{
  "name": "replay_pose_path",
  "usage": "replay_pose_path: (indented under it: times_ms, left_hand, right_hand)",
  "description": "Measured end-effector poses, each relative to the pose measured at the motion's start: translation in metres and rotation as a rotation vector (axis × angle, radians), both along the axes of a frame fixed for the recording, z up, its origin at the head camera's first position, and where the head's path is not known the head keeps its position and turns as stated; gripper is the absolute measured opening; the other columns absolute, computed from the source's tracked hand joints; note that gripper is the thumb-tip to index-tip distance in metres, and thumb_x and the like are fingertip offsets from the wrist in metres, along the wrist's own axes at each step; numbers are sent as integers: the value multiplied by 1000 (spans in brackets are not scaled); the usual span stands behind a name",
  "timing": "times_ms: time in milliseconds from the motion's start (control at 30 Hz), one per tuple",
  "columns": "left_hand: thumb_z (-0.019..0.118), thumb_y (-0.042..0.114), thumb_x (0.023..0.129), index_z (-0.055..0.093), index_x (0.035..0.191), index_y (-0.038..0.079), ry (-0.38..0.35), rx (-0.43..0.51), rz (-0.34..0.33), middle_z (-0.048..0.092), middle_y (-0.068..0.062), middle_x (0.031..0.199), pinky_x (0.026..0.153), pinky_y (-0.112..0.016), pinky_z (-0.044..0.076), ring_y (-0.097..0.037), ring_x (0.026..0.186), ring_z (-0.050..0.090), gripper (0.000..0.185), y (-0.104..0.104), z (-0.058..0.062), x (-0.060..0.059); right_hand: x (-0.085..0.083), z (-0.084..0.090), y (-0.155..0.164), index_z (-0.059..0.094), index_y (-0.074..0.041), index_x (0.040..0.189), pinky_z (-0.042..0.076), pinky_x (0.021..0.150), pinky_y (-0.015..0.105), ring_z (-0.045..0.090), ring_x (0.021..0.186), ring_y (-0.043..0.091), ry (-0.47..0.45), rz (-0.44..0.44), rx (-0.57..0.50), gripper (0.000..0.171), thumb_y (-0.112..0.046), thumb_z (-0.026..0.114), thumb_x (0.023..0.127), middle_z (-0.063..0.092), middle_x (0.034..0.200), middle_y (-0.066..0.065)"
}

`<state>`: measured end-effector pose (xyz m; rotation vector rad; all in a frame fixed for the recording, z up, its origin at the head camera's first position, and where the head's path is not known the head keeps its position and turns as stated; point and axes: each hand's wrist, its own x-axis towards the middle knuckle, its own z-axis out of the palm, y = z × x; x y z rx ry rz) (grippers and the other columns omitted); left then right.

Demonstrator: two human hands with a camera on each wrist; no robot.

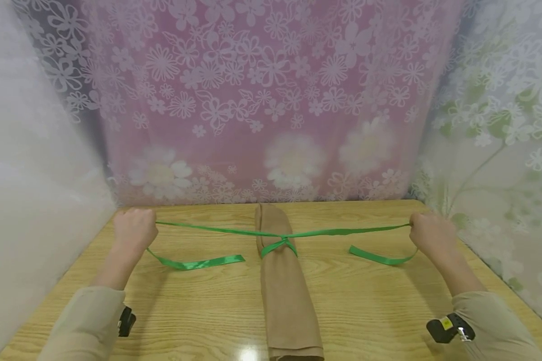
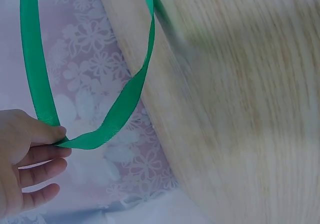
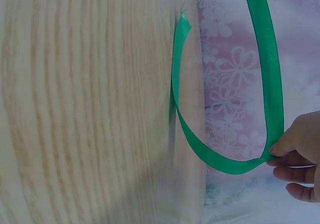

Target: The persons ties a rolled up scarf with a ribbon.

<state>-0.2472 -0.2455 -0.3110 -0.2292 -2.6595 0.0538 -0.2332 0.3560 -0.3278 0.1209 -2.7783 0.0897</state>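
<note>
Your left hand (image 1: 134, 229) pinches the green ribbon (image 1: 217, 230) between thumb and forefinger, the other fingers loosely curled; your right hand (image 1: 430, 233) pinches it likewise. It runs taut to a crossing over the rolled tan cloth (image 1: 283, 281) lying mid-table (image 1: 370, 301), its tails trailing near. The ribbon looks light, limp and slick: grip it close to the crossing. The roll looks soft and will squash.

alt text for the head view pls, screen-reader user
Two hands, left hand and right hand, pull a green ribbon taut, crossed in a knot over a rolled tan cloth on a wooden table. Loose ribbon ends trail on the table; floral curtains hang behind.
</note>
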Motion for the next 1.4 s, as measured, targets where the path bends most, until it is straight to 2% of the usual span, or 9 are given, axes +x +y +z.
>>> replay_pose_path:
  times_ms: [67, 233, 500, 700, 967, 1200, 1300, 1400]
  left_hand:
    - [47, -12, 67, 27, 46, 15, -54, -13, 5, 23, 4, 46, 49, -28, 22, -13, 49, 20, 40, -2, -2, -1]
    - [50, -9, 73, 36, 49, 14, -164, -37, 8, 31, 2, 48, 54, -33, 29, -15, 49, 29, 37, -8, -8, -2]
    - [50, -11, 72, 26, 49, 15, -170, -29, -6, 21, 4, 48, 49, -25, 20, -11, 48, 18, 42, -14, -15, -4]
    - [52, -10, 73, 29, 49, 15, -210, -10, 4, 24, 4, 48, 47, -25, 23, -11, 47, 22, 41, -17, -17, -4]
    - [51, -10, 74, 26, 51, 16, -273, 8, 27, 22, 5, 49, 44, -23, 23, -9, 47, 21, 43, -20, -22, -3]
    - [51, -9, 77, 29, 52, 14, -311, -4, 36, 25, 3, 50, 47, -25, 25, -11, 48, 25, 40, -21, -21, -3]
    - [51, -9, 78, 30, 52, 14, -325, -13, 30, 27, 3, 50, 47, -24, 26, -10, 47, 25, 40, -22, -21, -2]
    - [50, -10, 78, 31, 52, 13, -340, -15, 34, 28, 3, 49, 47, -24, 27, -10, 47, 26, 39, -22, -21, -1]
  right_hand:
    - [-1, -2, 2, 56, -6, 62, 24, 40, 27, 30, 46, 16, -22, -11, -2, 25, 8, 44, 79, 35, 50, 0]
    - [-1, -4, 5, 62, -4, 69, 32, 41, 33, 39, 51, 21, -106, -44, -1, 20, 6, 47, 79, 45, 55, 2]
    - [0, -6, 8, 51, -8, 60, 30, 43, 32, 38, 51, 20, -191, -63, 13, 21, 6, 47, 75, 42, 54, 3]
    - [1, -6, 16, 51, -7, 63, 34, 44, 34, 40, 54, 21, -282, -84, 31, 17, 3, 51, 77, 45, 58, 4]
    - [2, -9, 18, 50, -9, 60, 33, 44, 33, 39, 53, 20, -275, -80, 36, 20, 1, 53, 77, 45, 57, 2]
    - [3, -13, 21, 51, -10, 58, 36, 49, 41, 39, 53, 21, -258, -90, 73, 21, 0, 54, 76, 45, 55, 2]
    - [2, -15, 21, 47, -11, 55, 34, 51, 42, 37, 52, 20, -258, -99, 73, 25, 0, 53, 76, 42, 54, 1]
    - [0, -17, 22, 45, -11, 55, 37, 55, 49, 39, 53, 21, -265, -112, 71, 26, -1, 54, 77, 41, 54, 2]
